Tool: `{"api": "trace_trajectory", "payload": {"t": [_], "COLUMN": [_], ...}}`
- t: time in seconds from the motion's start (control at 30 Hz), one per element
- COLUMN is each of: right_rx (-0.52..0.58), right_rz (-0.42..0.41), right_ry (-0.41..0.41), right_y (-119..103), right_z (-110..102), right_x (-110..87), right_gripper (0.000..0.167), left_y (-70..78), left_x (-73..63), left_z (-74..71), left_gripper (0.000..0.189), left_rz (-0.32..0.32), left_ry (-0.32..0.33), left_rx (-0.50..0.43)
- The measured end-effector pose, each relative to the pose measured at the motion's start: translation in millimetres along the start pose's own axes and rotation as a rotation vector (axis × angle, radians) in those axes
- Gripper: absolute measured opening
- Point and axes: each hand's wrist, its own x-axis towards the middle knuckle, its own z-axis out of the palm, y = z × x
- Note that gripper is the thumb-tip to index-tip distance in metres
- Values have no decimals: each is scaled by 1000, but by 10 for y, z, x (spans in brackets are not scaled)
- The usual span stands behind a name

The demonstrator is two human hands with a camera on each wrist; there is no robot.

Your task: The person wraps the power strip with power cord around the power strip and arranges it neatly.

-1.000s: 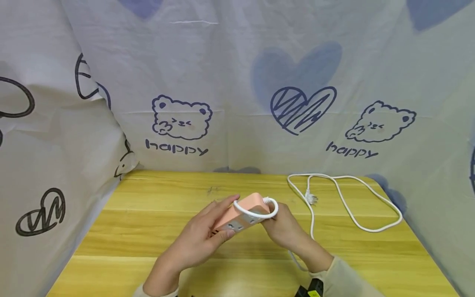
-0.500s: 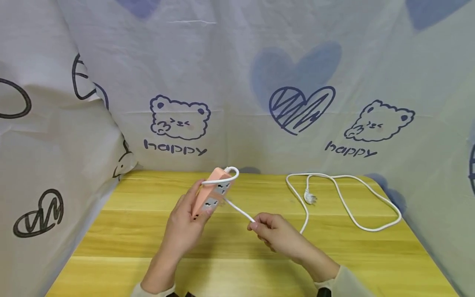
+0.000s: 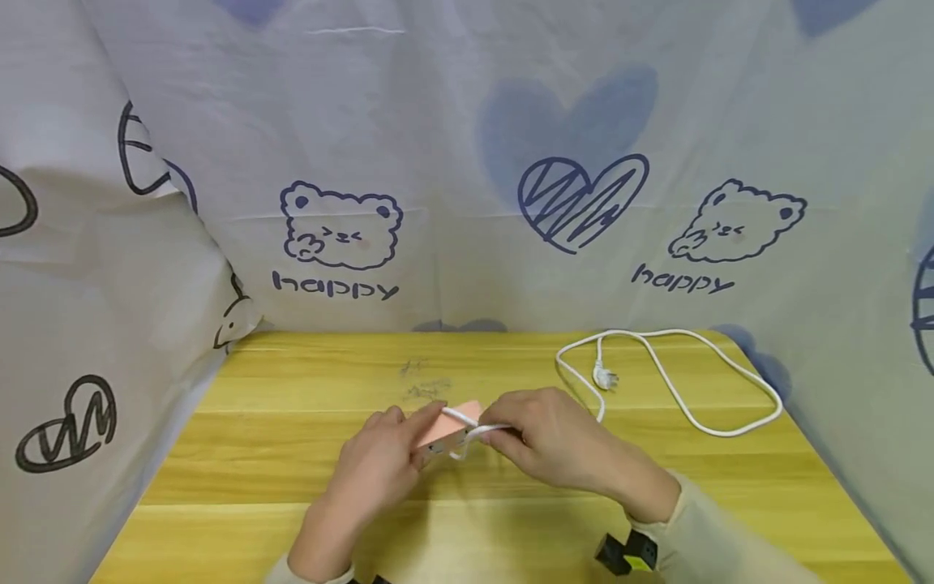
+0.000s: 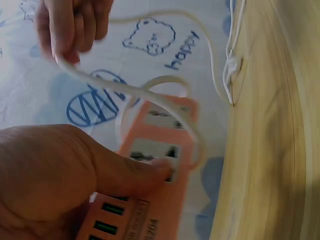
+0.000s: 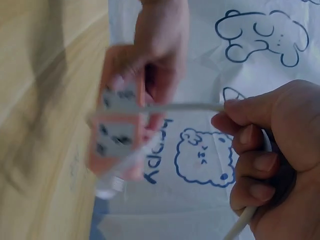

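My left hand holds a pink-orange power strip above the wooden table. In the left wrist view its thumb lies across the strip's socket face, beside several USB ports. My right hand pinches the white power cord just right of the strip. The cord loops from the strip's far end and crosses its socket face. In the right wrist view the cord stretches from the blurred strip to the thumb and forefinger, then leaves below the curled fingers.
More of the cord lies in a wide loop at the table's back right, with its white plug inside the loop. The wooden table meets a printed cloth hung behind and at both sides.
The left hand has lowered and tilted the strip from its raised pose half a second ago. The right hand has moved up and left toward the strip, bringing the cord across it.
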Motion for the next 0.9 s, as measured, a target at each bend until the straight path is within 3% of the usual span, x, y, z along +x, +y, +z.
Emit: {"api": "trace_trajectory", "payload": {"t": [0.17, 0.27, 0.37, 0.5, 0.7, 0.8, 0.9], "right_rx": [-11, 83, 272, 546, 816, 826, 678], "right_rz": [-5, 98, 267, 407, 446, 377, 314], "right_ry": [-13, -50, -68, -51, -72, -54, -15], "right_y": [162, 270, 374, 474, 505, 494, 467], "right_z": [-37, -13, 63, 208, 342, 387, 430], "right_x": [163, 204, 197, 177, 141, 113, 92], "right_gripper": [8, 11, 11, 14, 21, 18, 21], "left_y": [66, 63, 29, -17, -37, -40, -42], "left_x": [-75, -103, -107, -107, -88, -79, -69], "left_z": [-31, -66, -117, -209, -267, -269, -256], "left_gripper": [63, 64, 66, 66, 58, 50, 47], "left_rz": [191, 308, 374, 363, 291, 261, 237], "left_ry": [-58, -122, -189, -229, -231, -205, -178], "left_rx": [33, -55, -213, -417, -605, -688, -778]}}
